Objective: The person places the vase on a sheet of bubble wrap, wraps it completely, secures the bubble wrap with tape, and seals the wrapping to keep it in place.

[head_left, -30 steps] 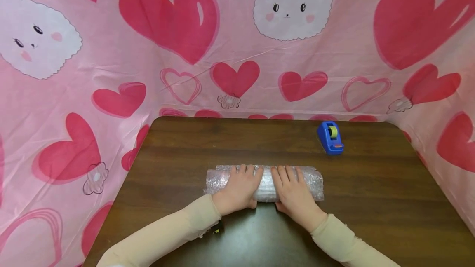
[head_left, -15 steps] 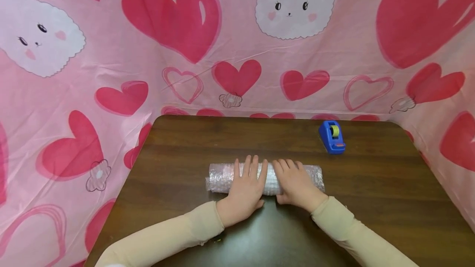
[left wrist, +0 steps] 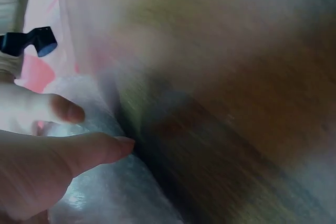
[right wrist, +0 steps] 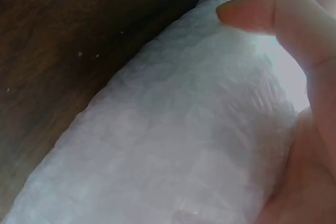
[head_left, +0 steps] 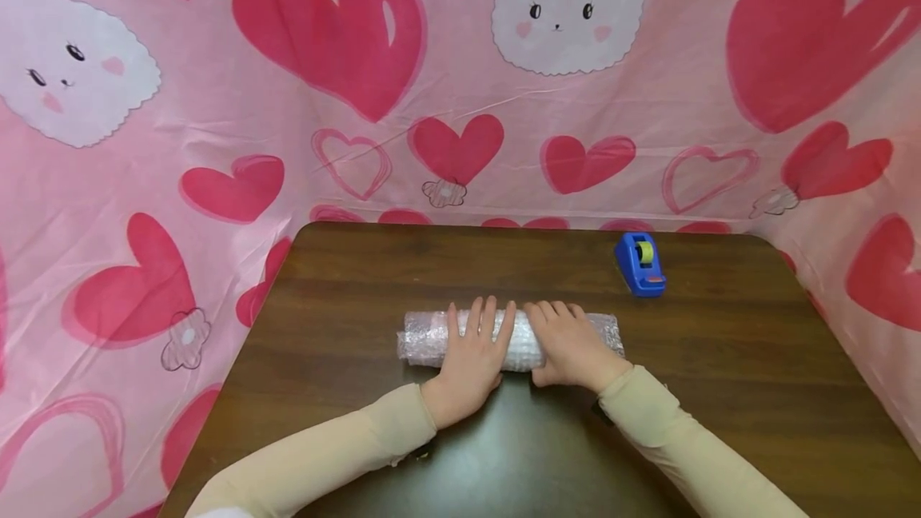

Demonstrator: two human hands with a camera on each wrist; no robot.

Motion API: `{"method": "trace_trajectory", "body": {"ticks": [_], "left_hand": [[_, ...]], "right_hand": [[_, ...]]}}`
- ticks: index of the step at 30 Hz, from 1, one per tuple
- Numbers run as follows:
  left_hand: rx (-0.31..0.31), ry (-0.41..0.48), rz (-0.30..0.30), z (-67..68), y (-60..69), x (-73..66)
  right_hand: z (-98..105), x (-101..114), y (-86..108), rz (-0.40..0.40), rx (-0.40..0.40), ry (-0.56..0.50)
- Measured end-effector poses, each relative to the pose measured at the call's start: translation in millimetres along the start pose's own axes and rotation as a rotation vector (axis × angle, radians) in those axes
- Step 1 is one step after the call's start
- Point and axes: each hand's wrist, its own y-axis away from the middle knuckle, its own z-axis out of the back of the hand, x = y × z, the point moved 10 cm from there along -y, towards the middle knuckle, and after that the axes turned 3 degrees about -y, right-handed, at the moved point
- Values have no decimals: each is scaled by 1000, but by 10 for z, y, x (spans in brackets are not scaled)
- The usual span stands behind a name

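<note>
A: Where is the bubble-wrap roll [head_left: 524, 352] positioned?

B: It is laid crosswise on the wooden table [head_left: 727, 334], beneath both hands. The left hand [head_left: 471, 366] is spread, fingers straight across the top. By the right hand [head_left: 573, 348] the roll is gripped, fingers bent over it, thumb at the near side.

A: What room is provided?

B: Both roll ends are left exposed; wood surface is shown between them and the table's side edges.

A: Labels?

B: A small red patch is borne by the blue tape dispenser [head_left: 640, 266], near the far edge; any writing cannot be made out.

Roll [head_left: 522, 348] on table [head_left: 345, 278]; tape dispenser [head_left: 639, 268] behind, to right.
</note>
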Motion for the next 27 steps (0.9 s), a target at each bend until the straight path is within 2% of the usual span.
{"method": "trace_trajectory", "body": {"ticks": [3,7,10,19,27], "left_hand": [[-22,-13,11,-17,-9,12],[-90,-20,17,19,-20,13],[-120,-22,18,31,-25,13],[-86,4,13,12,-48,54],[-66,-6,5,-3,-123,83]], "right_hand": [[-13,-1,-7,-3,8,-5],[1,-9,6,-6,-19,-2],[8,-8,16,-6,-42,4],[-16,101,189,-10,-117,65],[80,252,401,19,-203,81]]}}
